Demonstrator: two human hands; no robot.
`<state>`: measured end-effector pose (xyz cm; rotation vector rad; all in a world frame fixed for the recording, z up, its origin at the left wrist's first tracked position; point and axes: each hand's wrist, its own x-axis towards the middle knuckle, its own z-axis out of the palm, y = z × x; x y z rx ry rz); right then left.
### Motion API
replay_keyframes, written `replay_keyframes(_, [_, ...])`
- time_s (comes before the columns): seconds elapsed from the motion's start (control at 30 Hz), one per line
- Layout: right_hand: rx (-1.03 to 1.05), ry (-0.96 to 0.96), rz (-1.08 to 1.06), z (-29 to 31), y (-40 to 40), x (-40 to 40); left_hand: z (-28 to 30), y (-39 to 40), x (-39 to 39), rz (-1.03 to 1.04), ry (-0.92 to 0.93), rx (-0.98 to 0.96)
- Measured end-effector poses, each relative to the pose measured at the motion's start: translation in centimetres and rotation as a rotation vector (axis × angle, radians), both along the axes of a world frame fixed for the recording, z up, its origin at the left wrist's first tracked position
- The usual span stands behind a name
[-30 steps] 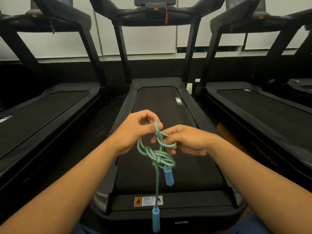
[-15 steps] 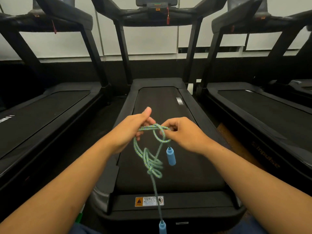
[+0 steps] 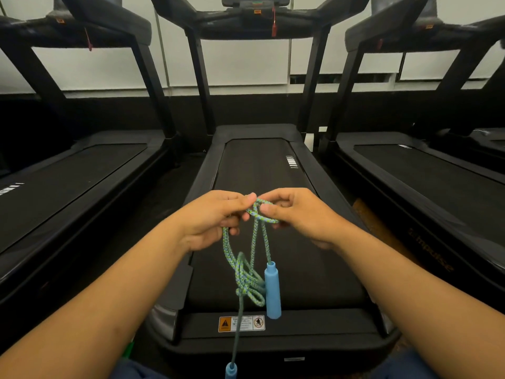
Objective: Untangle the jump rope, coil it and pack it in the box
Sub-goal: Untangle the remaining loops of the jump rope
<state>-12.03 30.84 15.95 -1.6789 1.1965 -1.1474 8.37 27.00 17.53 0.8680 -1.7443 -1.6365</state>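
A green-and-blue braided jump rope (image 3: 254,242) hangs between my two hands above the middle treadmill. My left hand (image 3: 216,217) and my right hand (image 3: 295,214) pinch the rope close together at its top, fingertips nearly touching, where a small loop crosses. Below them the strands drop to a tangled knot (image 3: 247,285). One blue handle (image 3: 272,289) dangles beside the knot. A single strand runs down to the second blue handle (image 3: 231,370) at the bottom edge. No box is in view.
The black belt of the middle treadmill (image 3: 273,187) lies under my hands, with a warning sticker (image 3: 241,323) on its rear end. Similar treadmills stand left (image 3: 68,173) and right (image 3: 423,173). Upright posts and consoles rise at the back.
My hands have drawn closer together and shifted along the rope. The near handle has dropped lower beside the knot, and the knot hangs looser than a second ago.
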Motion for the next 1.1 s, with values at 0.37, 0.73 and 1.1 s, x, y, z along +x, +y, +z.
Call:
replay_keyframes(0.37, [0.131,-0.675,0.255,0.8,-0.1,-0.6,0.6,0.0,-0.4,0.022,0.159,0.21])
replay_keyframes(0.73, [0.131,-0.067,0.247,-1.2,0.0,0.3,0.9,0.1,0.2,-0.059,0.154,0.234])
replay_keyframes(1.1, [-0.097,-0.135,0.102,-0.4,0.2,1.1,0.3,0.2,-0.3,0.186,0.062,0.074])
